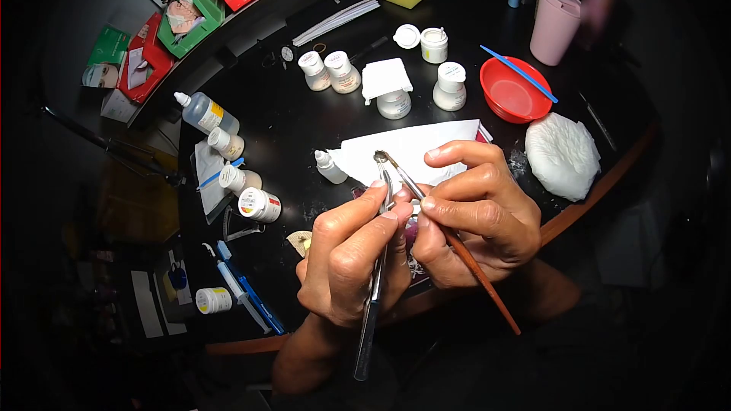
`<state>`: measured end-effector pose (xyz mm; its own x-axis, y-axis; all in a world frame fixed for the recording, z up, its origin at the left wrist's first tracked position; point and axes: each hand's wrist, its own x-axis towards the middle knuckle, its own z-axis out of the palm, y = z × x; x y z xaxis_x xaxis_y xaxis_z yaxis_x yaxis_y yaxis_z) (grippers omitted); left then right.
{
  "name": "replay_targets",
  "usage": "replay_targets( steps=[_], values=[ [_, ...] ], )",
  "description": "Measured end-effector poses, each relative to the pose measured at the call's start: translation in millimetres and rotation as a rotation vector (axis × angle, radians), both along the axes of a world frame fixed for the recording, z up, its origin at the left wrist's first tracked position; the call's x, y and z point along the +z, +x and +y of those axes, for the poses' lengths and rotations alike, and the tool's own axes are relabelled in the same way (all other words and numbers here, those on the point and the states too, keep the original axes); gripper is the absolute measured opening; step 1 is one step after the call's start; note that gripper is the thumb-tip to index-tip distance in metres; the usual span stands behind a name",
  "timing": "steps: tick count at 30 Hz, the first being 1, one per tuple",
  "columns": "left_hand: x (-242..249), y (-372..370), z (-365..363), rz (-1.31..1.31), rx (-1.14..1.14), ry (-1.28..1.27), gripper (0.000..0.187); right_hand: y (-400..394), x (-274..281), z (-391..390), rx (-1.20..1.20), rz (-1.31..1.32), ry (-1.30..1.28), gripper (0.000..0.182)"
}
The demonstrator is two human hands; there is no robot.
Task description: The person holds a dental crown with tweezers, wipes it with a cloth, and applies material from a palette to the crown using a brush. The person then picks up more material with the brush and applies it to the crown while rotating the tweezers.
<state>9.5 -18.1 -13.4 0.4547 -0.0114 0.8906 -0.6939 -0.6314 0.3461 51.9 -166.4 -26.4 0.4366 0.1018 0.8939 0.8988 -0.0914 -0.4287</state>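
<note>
My left hand (346,259) is closed around slim metal tweezers (368,327), which slant upward with their back end toward me. At their tip sits a small dark, ring-like piece (380,156), too small to name surely. My right hand (487,217) pinches a fine brush (485,289) with a reddish-brown handle and metal ferrule. The brush tip meets or nearly meets the small piece; contact cannot be made out. Beneath the tips lies a white paper sheet (442,141). A small white dropper bottle (330,167) stands just left of the fingers.
A red bowl (512,95) carries a blue stick (518,74). Beside it are a white pad (562,156) and a pink cup (555,27). Several powder jars (450,87) stand behind the paper. More jars (259,205) and a syringe (242,297) lie left; coloured trays (190,19) line the back.
</note>
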Motion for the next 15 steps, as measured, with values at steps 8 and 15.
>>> replay_targets(
  steps=[8, 15],
  values=[
    [0.6, 0.0, 0.6, -0.003, -0.003, 0.01, 0.023, 0.7, 0.1, 0.4, 0.001, 0.0, 0.003, 0.03],
    [1.1, -0.8, -0.1, 0.003, 0.007, 0.005, 0.024, 0.2, -0.1, -0.8, 0.001, 0.001, -0.002, 0.031]
  ],
)
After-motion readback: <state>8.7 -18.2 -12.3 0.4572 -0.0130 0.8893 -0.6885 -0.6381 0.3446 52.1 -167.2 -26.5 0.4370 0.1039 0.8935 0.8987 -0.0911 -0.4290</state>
